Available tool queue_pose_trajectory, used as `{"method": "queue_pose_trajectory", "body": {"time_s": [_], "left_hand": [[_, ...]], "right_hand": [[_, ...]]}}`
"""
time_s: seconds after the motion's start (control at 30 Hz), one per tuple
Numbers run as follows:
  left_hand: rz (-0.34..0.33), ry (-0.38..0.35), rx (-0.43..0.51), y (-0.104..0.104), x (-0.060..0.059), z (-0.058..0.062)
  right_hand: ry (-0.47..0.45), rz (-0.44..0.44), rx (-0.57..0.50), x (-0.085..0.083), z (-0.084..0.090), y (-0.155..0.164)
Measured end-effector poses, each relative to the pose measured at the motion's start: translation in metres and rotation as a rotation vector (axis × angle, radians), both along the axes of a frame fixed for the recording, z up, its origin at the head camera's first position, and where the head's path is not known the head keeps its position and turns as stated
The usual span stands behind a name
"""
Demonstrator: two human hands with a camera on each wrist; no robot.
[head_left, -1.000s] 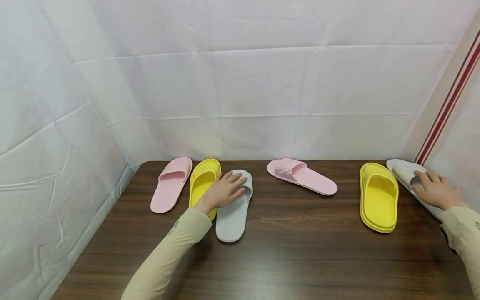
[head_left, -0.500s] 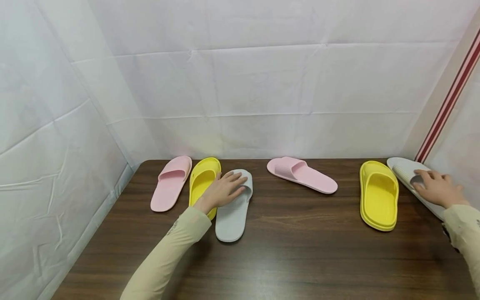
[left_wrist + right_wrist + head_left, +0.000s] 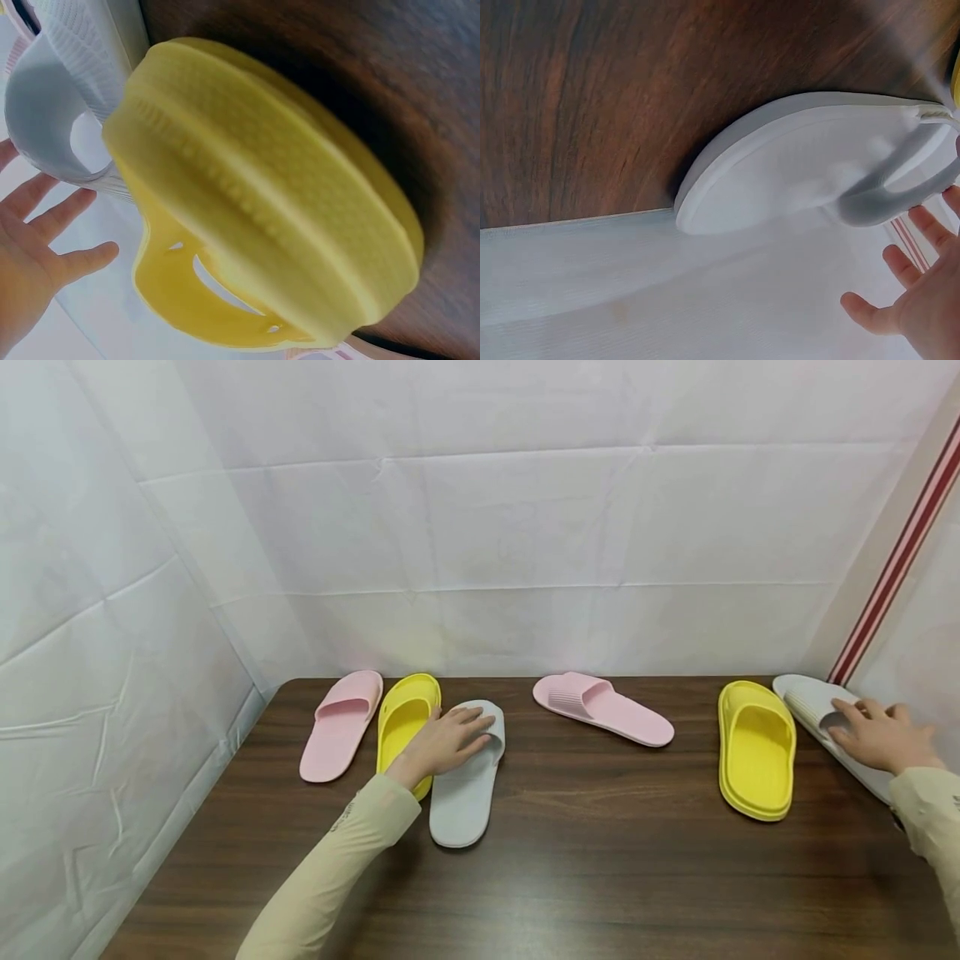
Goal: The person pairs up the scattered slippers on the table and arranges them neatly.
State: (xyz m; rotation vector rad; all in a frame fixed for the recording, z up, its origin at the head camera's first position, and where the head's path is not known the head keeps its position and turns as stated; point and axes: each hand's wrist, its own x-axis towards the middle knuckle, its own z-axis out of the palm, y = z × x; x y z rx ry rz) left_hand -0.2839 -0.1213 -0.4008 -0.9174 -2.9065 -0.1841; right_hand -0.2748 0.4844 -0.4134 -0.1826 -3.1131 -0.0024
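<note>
In the head view my left hand [image 3: 444, 743] reaches over a grey slipper [image 3: 461, 806], fingers spread, fingertips at its strap. Its wrist partly hides the yellow slipper [image 3: 402, 727] beside it. The left wrist view shows straight fingers close to the grey strap [image 3: 49, 112], with the yellow slipper [image 3: 270, 187] heel-on in front. At far right, my right hand [image 3: 888, 735] is over another grey slipper [image 3: 808, 702], lying slanted along the right-hand cloth. Fingers of the right hand [image 3: 930, 292] are spread near that strap [image 3: 889, 199] in the right wrist view.
A pink slipper [image 3: 337, 735] lies at the left of the brown wooden table [image 3: 600, 860]. Another pink slipper [image 3: 611, 710] lies slanted at the back middle. A yellow slipper [image 3: 757, 752] is left of the right-hand grey one. White cloth [image 3: 525, 527] walls the back and sides.
My right hand has shifted slightly right, its fingers a little more spread. The left hand has barely moved, and the slippers lie almost as before.
</note>
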Motion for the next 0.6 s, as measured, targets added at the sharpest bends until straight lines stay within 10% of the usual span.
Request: {"method": "queue_pose_trajectory", "body": {"time_s": [0.6], "left_hand": [[-0.028, 0.021, 0.000, -0.001, 0.006, 0.000]], "right_hand": [[0.023, 0.049, -0.016, 0.000, -0.010, 0.011]]}}
